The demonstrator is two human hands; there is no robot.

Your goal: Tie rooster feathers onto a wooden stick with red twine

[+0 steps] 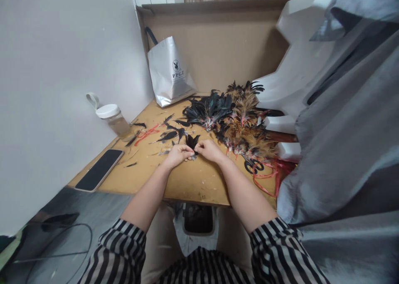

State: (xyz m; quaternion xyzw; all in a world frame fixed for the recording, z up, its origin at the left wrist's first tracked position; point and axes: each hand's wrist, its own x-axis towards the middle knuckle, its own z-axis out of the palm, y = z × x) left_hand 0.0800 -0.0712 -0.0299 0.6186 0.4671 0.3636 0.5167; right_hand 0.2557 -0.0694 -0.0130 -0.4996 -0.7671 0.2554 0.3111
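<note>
1. Surface: yellow-brown table (199, 184) under the fingers; pale wall (77, 67) to their left, brown panel (218, 43) beyond them.
2. Hands: left hand (180, 154) and right hand (209, 150) close together; fingers of both pinching the base of a small bunch of dark feathers (191, 140); its tips fan out just beyond the fingers.
3. Handling (judged): very light; vanes soft, easily bent or ruffled; quills stiffer, probably slippery, apt to slide apart; best gripped low, at the gathered quill ends.
4. Stock: black feather bundles (208, 108) and brown feather bundles (246, 106) beyond and right of the fingers; loose feathers (168, 136) to their left.
5. Containers: lidded bottle (116, 124), left of the fingers, holding pale brownish liquid; silver bag (165, 72), beyond and left, contents hidden; dark bin (199, 234), below and nearer than the fingers, contents too dark to tell.
</note>
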